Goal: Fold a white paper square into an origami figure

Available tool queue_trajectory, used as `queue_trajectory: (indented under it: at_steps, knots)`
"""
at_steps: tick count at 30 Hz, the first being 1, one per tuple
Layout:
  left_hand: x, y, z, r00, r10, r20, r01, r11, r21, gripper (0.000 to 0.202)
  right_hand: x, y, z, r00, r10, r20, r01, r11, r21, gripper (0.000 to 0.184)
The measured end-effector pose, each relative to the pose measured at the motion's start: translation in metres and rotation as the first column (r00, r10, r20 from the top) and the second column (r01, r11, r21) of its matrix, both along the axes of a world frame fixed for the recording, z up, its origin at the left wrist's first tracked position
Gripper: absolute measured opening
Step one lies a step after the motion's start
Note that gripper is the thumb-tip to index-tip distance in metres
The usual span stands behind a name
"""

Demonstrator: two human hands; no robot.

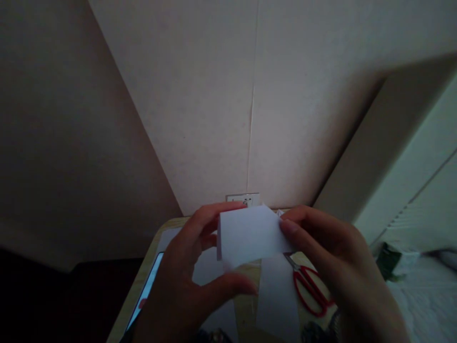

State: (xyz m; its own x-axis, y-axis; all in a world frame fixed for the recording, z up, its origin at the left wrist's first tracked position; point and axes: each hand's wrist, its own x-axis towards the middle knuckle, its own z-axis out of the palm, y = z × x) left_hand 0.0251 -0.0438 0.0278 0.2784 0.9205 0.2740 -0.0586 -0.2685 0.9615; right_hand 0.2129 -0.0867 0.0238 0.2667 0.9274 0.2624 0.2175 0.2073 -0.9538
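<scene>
A folded piece of white paper [252, 234] is held up over the small wooden table, its left side doubled over. My right hand [332, 252] pinches its right edge between thumb and fingers. Around its left side curls my left hand [193, 267], with the fingers behind and along the top edge, partly hidden. The left thumb stretches out below the paper's lower edge. Below and beside my right hand lie scissors [311, 288] with red handles. White paper strips lie on the table under my hands, including one strip [277, 300] left of the scissors.
The wooden table [134, 293] stands against the wall, with a lit phone or tablet [148, 286] at its left edge. A wall socket [243, 198] sits behind the paper. White bedding [424, 300] and a green-and-white packet [391, 259] are at the right.
</scene>
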Motion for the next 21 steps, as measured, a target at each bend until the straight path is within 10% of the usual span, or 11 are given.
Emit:
queue_trajectory:
  at_steps: [4,10,21]
  knots:
    - [0.002,-0.001,0.001,0.997,-0.070,-0.028,0.072,0.995,0.065,0.062,-0.001,0.004,0.002,0.998,0.033,-0.050,-0.033,0.999,0.000,0.025]
    - [0.009,0.000,-0.002,0.990,0.138,-0.031,-0.122,0.945,0.305,0.038,0.000,0.008,0.000,0.993,0.099,-0.061,-0.101,0.995,-0.025,0.029]
    - [0.015,-0.004,-0.009,0.985,0.159,0.061,-0.171,0.935,0.311,0.045,-0.006,0.014,0.002,0.967,0.166,0.192,-0.164,0.986,-0.025,0.030]
